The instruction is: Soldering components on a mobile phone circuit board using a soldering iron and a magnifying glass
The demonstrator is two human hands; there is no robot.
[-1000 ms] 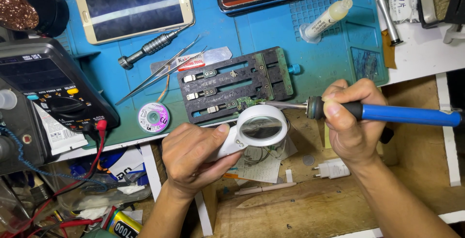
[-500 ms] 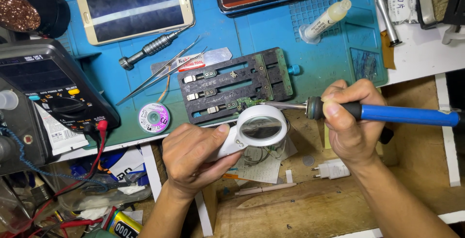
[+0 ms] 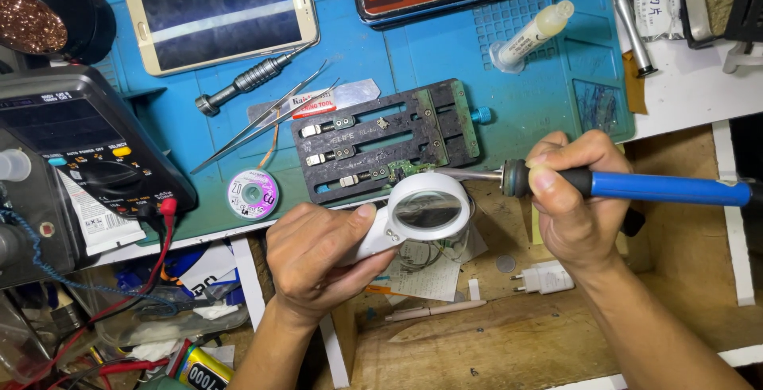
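A blue work mat (image 3: 413, 64) covers my crowded bench. My left hand (image 3: 318, 259) is closed around the white magnifier (image 3: 425, 209), its lens over the near edge of the black board holder (image 3: 381, 140). My right hand (image 3: 572, 199) grips the blue soldering iron (image 3: 628, 186), tip reaching under the lens. Tweezers (image 3: 262, 116), a solder wick spool (image 3: 252, 194) and a multimeter (image 3: 87, 152) crowd the left; bare wood lies nearer me.
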